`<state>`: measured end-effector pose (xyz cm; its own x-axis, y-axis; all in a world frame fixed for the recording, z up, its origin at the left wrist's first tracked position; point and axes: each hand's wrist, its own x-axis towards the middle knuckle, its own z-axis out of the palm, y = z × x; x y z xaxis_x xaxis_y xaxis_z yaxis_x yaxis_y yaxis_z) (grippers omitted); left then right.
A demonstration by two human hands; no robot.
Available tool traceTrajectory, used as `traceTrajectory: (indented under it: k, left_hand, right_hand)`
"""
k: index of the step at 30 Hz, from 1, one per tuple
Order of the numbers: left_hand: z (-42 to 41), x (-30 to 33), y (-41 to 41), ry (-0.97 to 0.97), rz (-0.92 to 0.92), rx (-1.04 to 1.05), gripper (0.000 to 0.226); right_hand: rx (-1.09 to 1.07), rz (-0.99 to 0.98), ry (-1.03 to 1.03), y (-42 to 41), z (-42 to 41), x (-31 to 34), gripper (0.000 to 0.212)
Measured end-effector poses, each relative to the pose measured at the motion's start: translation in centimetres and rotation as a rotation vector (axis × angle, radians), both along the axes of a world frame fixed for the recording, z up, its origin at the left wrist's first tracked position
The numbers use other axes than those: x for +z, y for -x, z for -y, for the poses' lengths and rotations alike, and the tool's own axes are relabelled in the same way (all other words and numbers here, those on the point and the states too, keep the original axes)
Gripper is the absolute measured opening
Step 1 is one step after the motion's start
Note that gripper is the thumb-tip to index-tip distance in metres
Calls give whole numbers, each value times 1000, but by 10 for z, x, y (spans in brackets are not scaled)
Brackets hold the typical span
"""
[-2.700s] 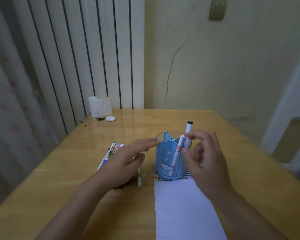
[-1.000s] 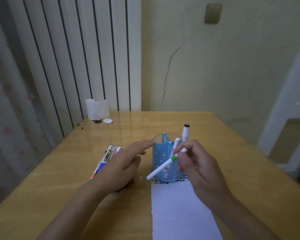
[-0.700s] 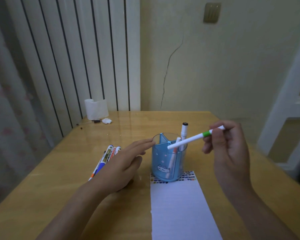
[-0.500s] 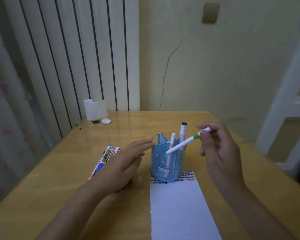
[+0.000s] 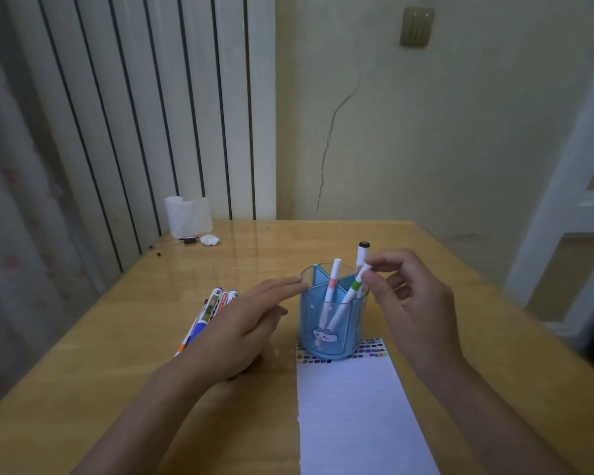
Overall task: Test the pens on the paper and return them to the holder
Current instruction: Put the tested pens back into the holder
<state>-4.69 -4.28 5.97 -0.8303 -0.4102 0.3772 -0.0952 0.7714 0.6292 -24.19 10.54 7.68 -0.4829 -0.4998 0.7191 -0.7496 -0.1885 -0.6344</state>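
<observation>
A clear blue pen holder with a cat print stands at the far end of a white lined paper. Inside it lean an orange-banded pen and a black-capped marker. My right hand pinches the top end of a green-banded white pen whose lower part is inside the holder. My left hand lies flat on the table, its straight fingertips touching the holder's left rim. Three pens lie on the table left of that hand, partly hidden by it.
The wooden table meets a radiator and wall at the back. A white tissue roll and small scraps sit at the far left corner. A curtain hangs left; a white door frame stands right.
My right hand picked up the green-banded pen, swung it above the holder and has lowered its tip into the holder. My left hand has stayed at the holder's rim.
</observation>
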Motion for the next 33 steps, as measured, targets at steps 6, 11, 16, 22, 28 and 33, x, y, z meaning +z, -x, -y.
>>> traceTrajectory:
  k: [6,11,16,22,28,33]
  left_hand:
    - [2,1,-1,-14,2,-8,54]
    - [4,1,-4,-18,-3,-11,55]
    - [15,0,-9,18,27,33,56]
    - [35,-1,-18,101,76,186,50]
    - [39,-18,-13,331,313,164,42]
    - [31,-23,-5,400,386,166,47]
  right_hand:
    - [-16,-149,-114,1,3,-6,15]
    - [-38,-164,-59,0,0,-6,29]
    - [60,-144,5,-17,-5,-12,17]
    - [312,-413,-408,-45,3,-38,17]
    - [417,-414,-519,-46,6,-45,24]
    - [379,-355,-537,-36,3,-43,18]
